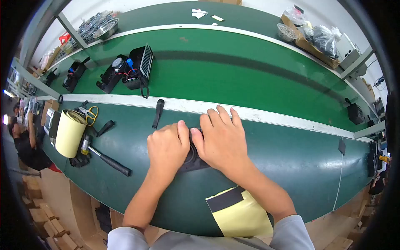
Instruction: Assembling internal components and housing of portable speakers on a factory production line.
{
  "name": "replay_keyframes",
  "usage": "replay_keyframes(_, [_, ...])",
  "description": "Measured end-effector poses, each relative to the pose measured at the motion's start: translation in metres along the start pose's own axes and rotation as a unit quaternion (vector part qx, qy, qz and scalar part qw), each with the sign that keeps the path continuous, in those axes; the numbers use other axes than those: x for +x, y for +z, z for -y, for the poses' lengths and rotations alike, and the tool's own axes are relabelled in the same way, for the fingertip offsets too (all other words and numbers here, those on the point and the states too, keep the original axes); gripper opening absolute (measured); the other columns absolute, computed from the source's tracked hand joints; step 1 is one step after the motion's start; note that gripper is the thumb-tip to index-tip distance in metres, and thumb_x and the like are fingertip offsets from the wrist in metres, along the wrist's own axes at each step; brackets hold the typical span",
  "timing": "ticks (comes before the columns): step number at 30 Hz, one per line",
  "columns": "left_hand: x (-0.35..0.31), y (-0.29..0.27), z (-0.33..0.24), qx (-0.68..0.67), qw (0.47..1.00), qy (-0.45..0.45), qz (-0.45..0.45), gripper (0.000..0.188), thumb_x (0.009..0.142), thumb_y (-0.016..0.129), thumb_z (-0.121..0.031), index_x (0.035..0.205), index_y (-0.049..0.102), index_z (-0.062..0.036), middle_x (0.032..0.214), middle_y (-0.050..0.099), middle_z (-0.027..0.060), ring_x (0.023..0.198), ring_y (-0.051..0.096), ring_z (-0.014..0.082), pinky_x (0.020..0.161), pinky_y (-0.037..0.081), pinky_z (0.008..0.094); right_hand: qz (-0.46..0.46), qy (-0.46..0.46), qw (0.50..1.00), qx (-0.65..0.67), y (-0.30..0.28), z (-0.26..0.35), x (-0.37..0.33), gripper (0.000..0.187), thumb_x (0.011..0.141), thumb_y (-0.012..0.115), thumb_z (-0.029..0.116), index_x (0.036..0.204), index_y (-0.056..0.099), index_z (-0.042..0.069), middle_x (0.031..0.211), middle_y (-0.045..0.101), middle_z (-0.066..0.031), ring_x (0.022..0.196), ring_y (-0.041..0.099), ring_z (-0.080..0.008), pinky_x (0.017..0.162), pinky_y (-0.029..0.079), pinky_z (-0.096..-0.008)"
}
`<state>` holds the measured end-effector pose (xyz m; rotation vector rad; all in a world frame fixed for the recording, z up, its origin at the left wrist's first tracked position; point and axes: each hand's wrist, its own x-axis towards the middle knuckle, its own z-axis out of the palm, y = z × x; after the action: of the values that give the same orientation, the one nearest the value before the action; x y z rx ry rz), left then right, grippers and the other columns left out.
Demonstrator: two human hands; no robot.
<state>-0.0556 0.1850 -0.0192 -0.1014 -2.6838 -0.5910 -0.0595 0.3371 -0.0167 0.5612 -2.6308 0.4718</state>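
Two hands bear on one black part [193,164] at the middle of the green table [300,175]. The left hand [167,146] has its fingers curled together; the right hand [223,143] has its fingers outstretched, slightly apart. Whether either clamps the part, I cannot tell. The part's visible near edge runs roughly left to right, but the hands cover too much to tell its long axis or pointing direction.

Left of them are one hammer [111,161], one yellow roll [68,135], one pair of scissors [88,112] and two black straps [158,113]. Near, to the right, lies one yellow sheet [242,216] bearing one black strip [224,200].
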Motion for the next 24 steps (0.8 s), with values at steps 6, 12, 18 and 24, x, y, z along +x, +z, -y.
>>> replay_keyframes(6, [-0.005,0.006,0.016,0.058,0.998,0.016,-0.013,0.043,0.099,0.051,-0.024,0.067,0.069,-0.0024,0.068,0.068,0.0208,0.057,0.068,0.0391,0.055,0.056,0.0475,0.298,-0.077,0.944,0.121,-0.016,-0.024,0.034,0.067,0.086,0.069,0.047,0.133,0.059,0.0,0.122,0.068,-0.0246,0.114,0.065,-0.0401,0.104,0.045,-0.0495])
replay_keyframes(12, [-0.016,-0.002,0.0,0.004,0.998,0.005,-0.059,0.044,0.099,0.05,-0.023,0.066,0.068,-0.0002,0.07,0.068,0.0233,0.06,0.068,0.0417,0.061,0.057,0.0498,0.544,-0.124,0.811,0.174,0.004,-0.054,0.072,0.105,0.072,0.084,0.053,0.15,0.04,-0.003,0.14,0.058,-0.0266,0.129,0.057,-0.0341,0.111,0.043,-0.0374])
replay_keyframes(18, [-0.084,-0.008,-0.031,-0.098,0.965,0.227,-0.083,0.036,0.081,0.066,-0.014,0.115,0.065,-0.0027,0.128,0.057,0.0223,0.118,0.054,0.0401,0.107,0.037,0.0636,0.675,-0.054,0.67,0.304,0.039,-0.08,0.088,0.108,0.07,0.089,0.045,0.152,0.037,-0.003,0.145,0.054,-0.021,0.13,0.053,-0.0278,0.112,0.04,-0.0356])
replay_keyframes(24, [-0.197,0.025,-0.057,-0.241,0.828,0.474,0.177,0.047,0.084,0.068,-0.027,0.124,0.064,-0.0014,0.136,0.058,0.0233,0.133,0.051,0.0377,0.113,0.039,0.0488,0.498,-0.073,0.837,0.217,-0.025,-0.1,0.128,0.106,0.052,0.092,0.025,0.142,0.044,-0.002,0.134,0.055,-0.0194,0.125,0.054,-0.0297,0.107,0.043,-0.0371])
